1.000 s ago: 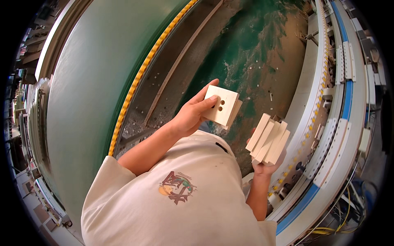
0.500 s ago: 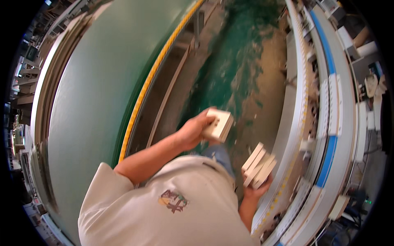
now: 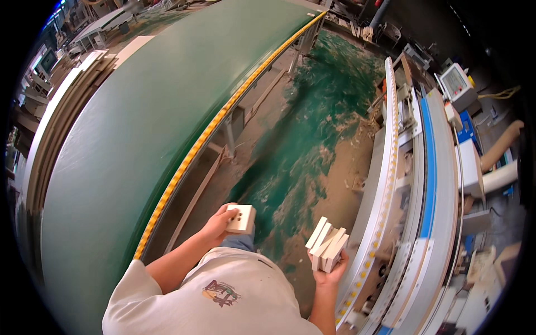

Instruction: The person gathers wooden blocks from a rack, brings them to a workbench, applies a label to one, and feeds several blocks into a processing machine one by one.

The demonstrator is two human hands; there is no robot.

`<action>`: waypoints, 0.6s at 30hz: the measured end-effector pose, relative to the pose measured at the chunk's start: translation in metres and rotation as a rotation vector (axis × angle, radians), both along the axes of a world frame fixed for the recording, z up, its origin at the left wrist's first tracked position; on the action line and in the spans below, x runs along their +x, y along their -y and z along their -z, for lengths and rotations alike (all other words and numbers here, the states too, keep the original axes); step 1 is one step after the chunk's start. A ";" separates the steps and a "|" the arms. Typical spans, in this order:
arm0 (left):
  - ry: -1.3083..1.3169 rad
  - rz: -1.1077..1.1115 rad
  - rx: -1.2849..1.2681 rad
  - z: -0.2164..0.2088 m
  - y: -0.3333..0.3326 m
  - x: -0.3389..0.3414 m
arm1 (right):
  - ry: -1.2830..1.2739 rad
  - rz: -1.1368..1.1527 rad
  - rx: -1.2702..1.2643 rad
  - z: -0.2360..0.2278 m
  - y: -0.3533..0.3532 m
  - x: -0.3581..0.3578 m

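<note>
L hand [image 3: 219, 225] grips drilled block [image 3: 241, 218]; R hand [image 3: 329, 269] ~4 boards [image 3: 326, 244].

We are standing in a floor aisle [image 3: 312, 145] lying open ahead between the green conveyor belt [image 3: 139, 128] hemming us in on the left and the long machine [image 3: 413, 184] crowding close on the right.

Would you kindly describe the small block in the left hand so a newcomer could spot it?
Between the long green conveyor belt and the machine line, find the left hand. It holds one pale block; unlike the right hand's fanned stack, it shows three small holes.
</note>
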State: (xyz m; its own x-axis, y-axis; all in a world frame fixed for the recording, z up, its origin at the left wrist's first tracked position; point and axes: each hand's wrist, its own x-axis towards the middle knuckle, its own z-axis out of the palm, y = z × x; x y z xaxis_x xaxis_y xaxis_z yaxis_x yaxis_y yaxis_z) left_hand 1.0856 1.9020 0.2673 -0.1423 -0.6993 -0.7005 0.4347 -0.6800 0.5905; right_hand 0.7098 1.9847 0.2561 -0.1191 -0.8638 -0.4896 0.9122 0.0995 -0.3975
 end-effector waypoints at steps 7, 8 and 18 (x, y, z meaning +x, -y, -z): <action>-0.003 -0.017 0.091 0.058 0.246 -0.063 | -0.017 0.019 0.177 0.022 0.248 -0.048; 0.013 -0.007 0.065 0.067 0.290 -0.073 | -0.033 0.034 0.215 0.024 0.274 -0.052; 0.028 0.330 -0.202 0.013 0.734 -0.231 | -0.103 0.218 0.218 0.048 0.587 -0.154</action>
